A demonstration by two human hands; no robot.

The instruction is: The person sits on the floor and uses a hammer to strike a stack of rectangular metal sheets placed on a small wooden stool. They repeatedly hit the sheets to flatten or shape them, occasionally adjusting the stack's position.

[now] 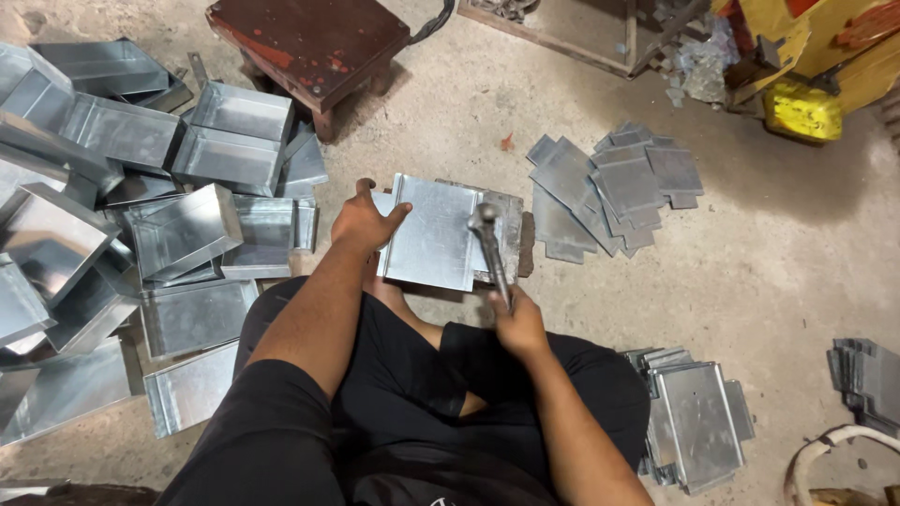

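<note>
Looks about midway: left hand (364,221) pins a metal sheet (433,232) on the block (511,234), right hand (518,323) has its grip closed on the hammer (489,245), folded trays (187,225) piled left, flat blanks (609,183) still waiting.

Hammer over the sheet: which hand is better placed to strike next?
Right. The right hand grips the hammer, its head above the sheet. The left hand lies on the sheet's left edge, likely steadying it.
</note>
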